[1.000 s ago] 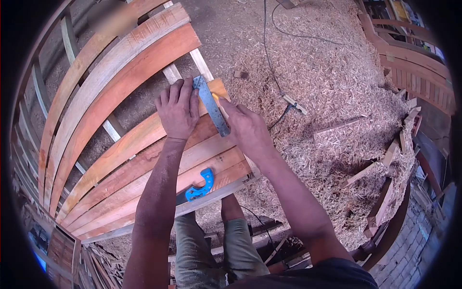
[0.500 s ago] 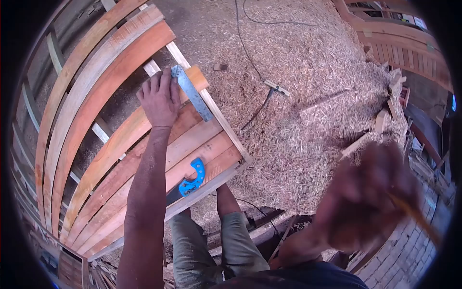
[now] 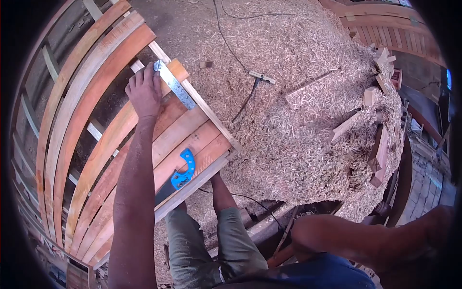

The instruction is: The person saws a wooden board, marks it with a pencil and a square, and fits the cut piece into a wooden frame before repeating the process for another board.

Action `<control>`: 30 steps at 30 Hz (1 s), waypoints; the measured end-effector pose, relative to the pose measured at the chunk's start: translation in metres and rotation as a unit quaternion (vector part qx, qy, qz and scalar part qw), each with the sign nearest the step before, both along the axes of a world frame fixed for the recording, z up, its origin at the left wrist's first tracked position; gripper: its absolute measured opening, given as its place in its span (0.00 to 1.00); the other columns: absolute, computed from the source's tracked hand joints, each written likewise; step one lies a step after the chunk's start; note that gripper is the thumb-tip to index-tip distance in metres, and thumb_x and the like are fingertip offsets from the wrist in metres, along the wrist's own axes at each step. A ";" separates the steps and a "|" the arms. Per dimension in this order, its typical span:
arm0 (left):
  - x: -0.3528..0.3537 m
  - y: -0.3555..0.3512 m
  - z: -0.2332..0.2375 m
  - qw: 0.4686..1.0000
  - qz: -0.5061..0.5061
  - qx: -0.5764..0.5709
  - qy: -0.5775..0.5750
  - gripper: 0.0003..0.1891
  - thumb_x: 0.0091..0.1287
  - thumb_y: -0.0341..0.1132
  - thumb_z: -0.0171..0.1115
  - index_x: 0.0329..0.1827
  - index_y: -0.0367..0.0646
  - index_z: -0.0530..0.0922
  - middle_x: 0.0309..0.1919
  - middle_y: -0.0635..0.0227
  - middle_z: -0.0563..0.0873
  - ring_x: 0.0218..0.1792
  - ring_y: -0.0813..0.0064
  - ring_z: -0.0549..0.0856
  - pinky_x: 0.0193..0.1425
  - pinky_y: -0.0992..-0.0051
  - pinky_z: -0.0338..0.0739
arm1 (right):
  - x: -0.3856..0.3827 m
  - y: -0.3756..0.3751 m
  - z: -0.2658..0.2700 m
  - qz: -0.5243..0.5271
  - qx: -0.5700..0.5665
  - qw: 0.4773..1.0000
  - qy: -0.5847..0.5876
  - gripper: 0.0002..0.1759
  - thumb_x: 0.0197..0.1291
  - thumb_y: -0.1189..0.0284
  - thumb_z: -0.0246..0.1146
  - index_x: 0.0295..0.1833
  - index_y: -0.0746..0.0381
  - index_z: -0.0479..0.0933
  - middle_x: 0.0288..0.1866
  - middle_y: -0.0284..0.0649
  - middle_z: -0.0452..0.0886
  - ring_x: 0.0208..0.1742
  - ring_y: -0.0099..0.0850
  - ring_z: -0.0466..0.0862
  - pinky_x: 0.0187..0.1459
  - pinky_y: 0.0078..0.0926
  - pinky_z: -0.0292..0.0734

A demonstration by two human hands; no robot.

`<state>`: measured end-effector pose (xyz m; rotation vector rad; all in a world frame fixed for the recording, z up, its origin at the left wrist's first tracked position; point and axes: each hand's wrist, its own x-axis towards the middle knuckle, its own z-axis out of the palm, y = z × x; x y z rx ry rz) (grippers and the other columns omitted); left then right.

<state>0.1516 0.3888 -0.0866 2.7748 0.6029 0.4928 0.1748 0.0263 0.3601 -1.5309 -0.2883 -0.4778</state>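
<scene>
My left hand [image 3: 146, 91] is closed at the end of a flat metal square [image 3: 177, 89], fingers curled over and thumb side against it. The square lies slantwise across a curved wooden slat [image 3: 130, 113], near the slat's orange end [image 3: 178, 71], which juts past a pale edge rail [image 3: 202, 103]. Lower down on the slats rests a handsaw with a blue handle [image 3: 187, 164]; its blade is partly hidden by my left forearm. Only my right arm [image 3: 346, 236] shows, bent at the elbow toward the right edge; its hand is out of sight.
Wood shavings [image 3: 288, 159] cover the ground, with a cable and a small wooden bar [image 3: 262, 77] on them. Offcuts [image 3: 380, 156] lie at the right. Another slatted wooden piece [image 3: 390, 36] stands at the upper right. My legs are beside the panel's lower edge.
My right hand, blurred and holding a thin yellowish stick, has moved out of view to the right. The view has shifted slightly; my left hand stays at the metal square.
</scene>
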 end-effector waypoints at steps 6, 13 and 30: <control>-0.048 0.016 0.030 0.996 0.030 -0.070 -0.043 0.17 0.77 0.37 0.66 0.65 0.43 0.81 0.51 0.55 0.86 0.55 0.50 0.84 0.60 0.52 0.76 | -0.026 0.062 -0.104 -0.032 -0.262 0.957 0.117 0.07 0.69 0.77 0.68 0.51 0.61 0.85 0.49 0.38 0.86 0.50 0.32 0.86 0.56 0.30 0.81; -0.256 0.026 0.046 0.975 0.152 -0.155 0.037 0.17 0.80 0.32 0.62 0.65 0.31 0.76 0.52 0.42 0.85 0.53 0.42 0.85 0.61 0.53 0.77 | -0.193 0.091 -0.361 0.466 -0.573 0.669 0.087 0.17 0.65 0.70 0.69 0.59 0.55 0.82 0.65 0.43 0.79 0.78 0.43 0.73 0.80 0.60 0.64; -0.053 0.055 0.040 0.931 0.060 -0.286 0.220 0.32 0.74 0.57 0.71 0.68 0.39 0.82 0.60 0.49 0.88 0.62 0.50 0.86 0.68 0.54 0.77 | -0.122 0.032 -0.251 0.555 -0.518 0.573 0.307 0.18 0.61 0.59 0.76 0.53 0.52 0.86 0.43 0.42 0.87 0.50 0.44 0.90 0.58 0.50 0.84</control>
